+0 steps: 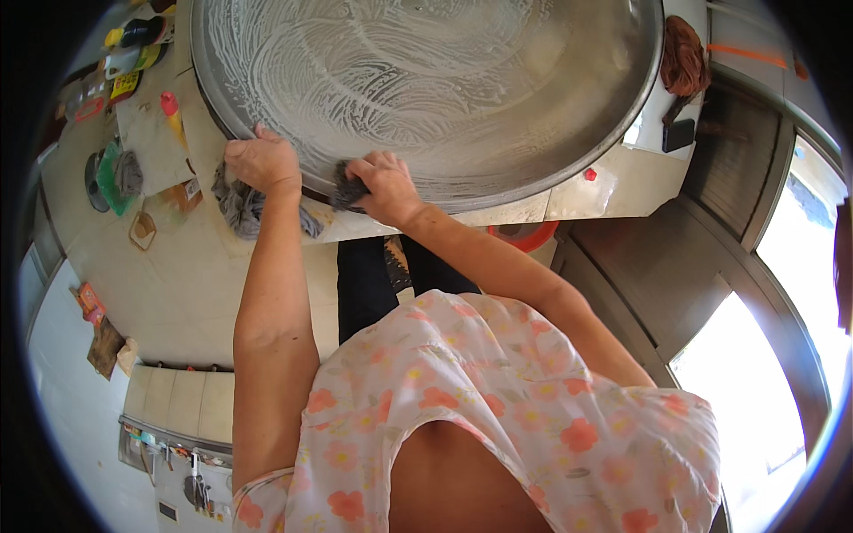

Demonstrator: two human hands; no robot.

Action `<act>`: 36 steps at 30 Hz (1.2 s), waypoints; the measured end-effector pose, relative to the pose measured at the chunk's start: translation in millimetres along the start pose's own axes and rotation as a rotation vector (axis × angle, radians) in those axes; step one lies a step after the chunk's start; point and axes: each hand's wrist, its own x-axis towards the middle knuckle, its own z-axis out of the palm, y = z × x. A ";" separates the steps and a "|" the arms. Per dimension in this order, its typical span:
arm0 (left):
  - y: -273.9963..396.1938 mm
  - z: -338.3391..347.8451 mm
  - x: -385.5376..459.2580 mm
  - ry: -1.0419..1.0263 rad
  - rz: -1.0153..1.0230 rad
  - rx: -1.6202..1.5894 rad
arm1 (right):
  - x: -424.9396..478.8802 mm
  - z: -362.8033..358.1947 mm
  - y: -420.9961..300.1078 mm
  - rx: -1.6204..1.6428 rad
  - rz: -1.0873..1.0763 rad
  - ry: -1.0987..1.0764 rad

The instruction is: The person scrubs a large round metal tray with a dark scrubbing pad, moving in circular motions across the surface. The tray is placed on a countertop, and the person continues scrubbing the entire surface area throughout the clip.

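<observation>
A very large round metal pan [426, 80] lies before me, its inside coated with whitish, soapy-looking swirls. Gripping the pan's rim at the left is my left hand [265, 160], with the thumb over the edge. A dark grey scouring pad [348, 185] is pressed against the near rim by my right hand [386, 183]. Just below my left hand, a crumpled grey cloth [243, 206] lies on the tiled counter, partly hidden by my forearm.
Several bottles [136, 32] and a green dish [113, 180] stand at left. On the right are a brown bundle [684, 56], a black phone [678, 136] and a small red object [590, 174]. A red basin [533, 236] is below the counter edge.
</observation>
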 end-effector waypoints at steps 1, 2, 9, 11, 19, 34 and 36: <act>1.8 0.1 -0.8 0.012 0.008 -0.015 | 0.5 0.2 0.9 -0.007 0.008 -0.014; 3.9 -0.4 -1.8 0.023 0.017 -0.029 | -1.9 -2.0 5.7 -0.013 0.016 -0.027; -6.1 5.8 -1.6 0.047 0.022 -0.075 | -66.6 -64.7 60.2 -0.212 0.073 -0.072; -5.1 4.1 -3.7 0.045 0.003 -0.085 | -55.2 -47.5 51.5 -0.197 0.094 -0.067; -0.9 1.3 -0.5 0.053 0.035 -0.100 | -6.5 0.7 10.7 -0.012 0.017 0.043; -7.1 5.5 -0.7 0.100 0.078 -0.146 | -25.2 -6.6 7.7 -0.117 0.076 0.074; -11.6 6.3 -2.2 0.064 0.059 -0.153 | -49.7 -28.5 30.2 -0.210 0.104 0.069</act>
